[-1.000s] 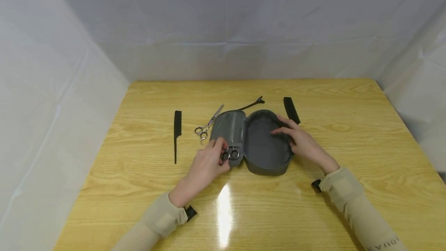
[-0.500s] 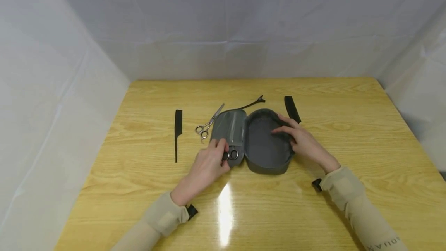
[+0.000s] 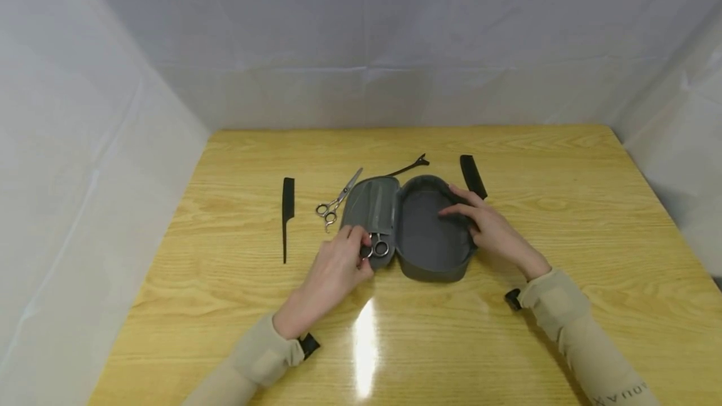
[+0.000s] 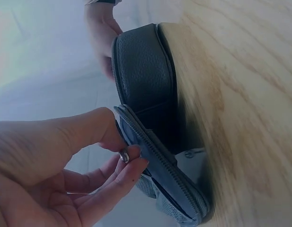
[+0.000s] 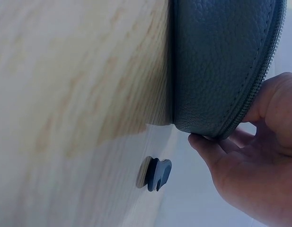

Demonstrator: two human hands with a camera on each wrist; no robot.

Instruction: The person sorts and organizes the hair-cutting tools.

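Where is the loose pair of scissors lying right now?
In the head view, the loose scissors lie on the table, left of the open gray case, between it and the long black comb.

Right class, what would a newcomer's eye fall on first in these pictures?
The open grey case at the table's middle, held at its right rim by the right hand. The left hand pinches the scissors in its lid; loose scissors lie just left.

Grey case (image 3: 431,237) — black combs (image 3: 287,212), yellow wood-grain table (image 3: 564,205).
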